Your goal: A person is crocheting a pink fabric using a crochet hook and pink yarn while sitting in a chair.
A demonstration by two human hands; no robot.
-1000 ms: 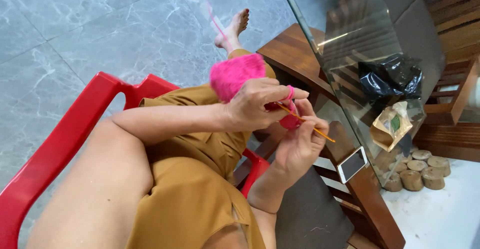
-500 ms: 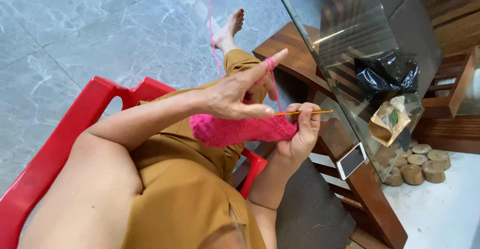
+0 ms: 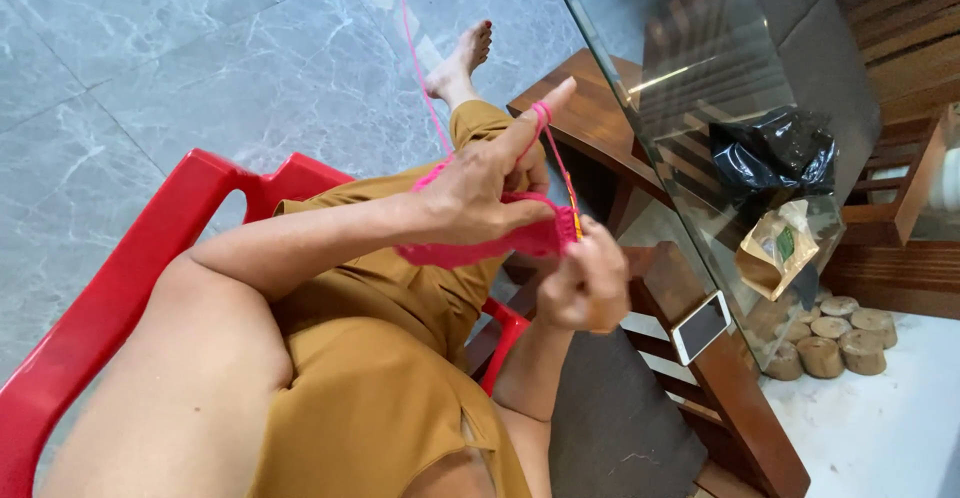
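Over the lap | pink crochet piece (image 3: 470, 250) pinched under left hand (image 3: 480, 190) fingers (image 3: 525, 213)

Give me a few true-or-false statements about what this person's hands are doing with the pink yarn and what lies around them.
1. The left hand has pink yarn looped over its raised index finger. True.
2. The right hand is resting flat on the glass tabletop. False: it is closed around a crochet hook at the pink crocheted piece.
3. The person sits in a red plastic chair. True.
4. A phone lies on the grey floor. False: it rests on the wooden table frame under the glass.
5. The black plastic bag hangs from the chair. False: it sits by the glass table.
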